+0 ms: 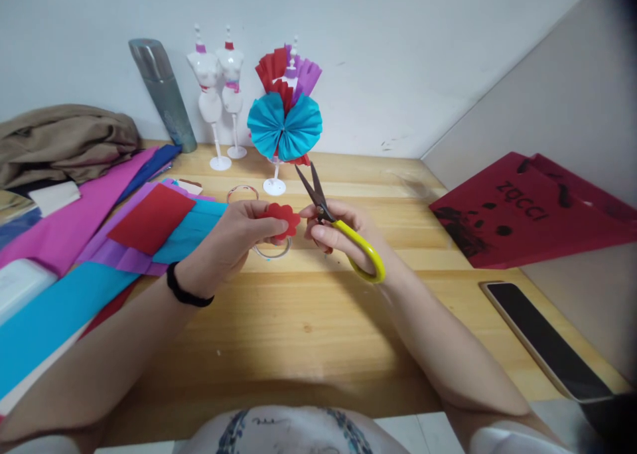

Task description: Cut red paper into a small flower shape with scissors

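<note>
A small red paper flower point(282, 219) with a scalloped edge is pinched between the thumb and fingers of my left hand point(241, 231). My right hand point(343, 227) holds scissors point(362, 248) with yellow handles; their dark blades are slightly apart and point up and away, right of the flower. The right fingertips are close to the flower's right edge. A small dark red bit shows beneath the right fingers. Partly hidden behind my left hand, a roll of tape point(273, 255) lies on the wooden table point(298, 328).
Behind stand two bare white mannequins point(210, 105) point(232, 99) and one dressed in pleated paper point(284, 127), beside a bottle point(166, 99). Coloured paper point(152, 220) and brown cloth point(64, 135) lie left. To the right are a red bag point(527, 215) and a phone point(545, 338).
</note>
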A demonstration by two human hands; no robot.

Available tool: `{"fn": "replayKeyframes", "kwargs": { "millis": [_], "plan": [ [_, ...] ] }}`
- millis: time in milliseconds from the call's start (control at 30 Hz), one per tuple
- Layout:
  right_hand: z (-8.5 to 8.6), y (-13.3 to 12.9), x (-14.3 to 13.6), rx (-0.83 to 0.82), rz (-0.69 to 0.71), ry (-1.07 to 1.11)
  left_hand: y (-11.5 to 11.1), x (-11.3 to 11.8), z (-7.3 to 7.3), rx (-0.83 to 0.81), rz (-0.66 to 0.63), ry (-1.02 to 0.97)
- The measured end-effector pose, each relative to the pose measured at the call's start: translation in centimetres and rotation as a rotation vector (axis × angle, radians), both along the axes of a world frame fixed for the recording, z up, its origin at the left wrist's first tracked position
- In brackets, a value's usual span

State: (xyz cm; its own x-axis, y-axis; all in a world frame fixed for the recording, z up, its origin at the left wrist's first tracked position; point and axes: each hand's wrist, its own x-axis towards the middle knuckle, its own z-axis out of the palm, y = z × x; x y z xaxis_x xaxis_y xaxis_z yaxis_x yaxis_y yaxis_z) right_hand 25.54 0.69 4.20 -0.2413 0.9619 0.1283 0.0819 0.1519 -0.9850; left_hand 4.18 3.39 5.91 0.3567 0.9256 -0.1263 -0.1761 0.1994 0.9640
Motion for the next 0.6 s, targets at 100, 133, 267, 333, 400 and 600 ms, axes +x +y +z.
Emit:
{"fn": "replayKeyframes", "kwargs": {
  "millis": [100, 133, 267, 333, 400, 600],
  "plan": [
    [0.2, 0.0, -0.2, 0.022, 0.054, -0.024, 0.0, 0.0, 0.0, 0.049, 0.025, -0.017],
    [0.2, 0.0, -0.2, 0.027, 0.079, -0.039, 0.0, 0.0, 0.0, 0.065, 0.037, -0.027],
    [-0.9, 0.2, -0.5, 0.056, 0.158, -0.092, 0.0, 0.0, -0.1, 0.111, 0.087, -0.062],
    [-1.8, 0.3, -0.5, 0.081, 0.154, -0.082, 0.0, 0.0, -0.1, 0.117, 0.118, -0.063],
    [-2.4, 0.4, -0.5, 0.093, 0.151, -0.099, -0.1, 0.0, -0.1, 0.11, 0.143, -0.056],
    [-2.2, 0.3, -0.6, 0.072, 0.134, -0.146, -0.2, 0.0, -0.1, 0.118, 0.137, -0.019]
  ]
}}
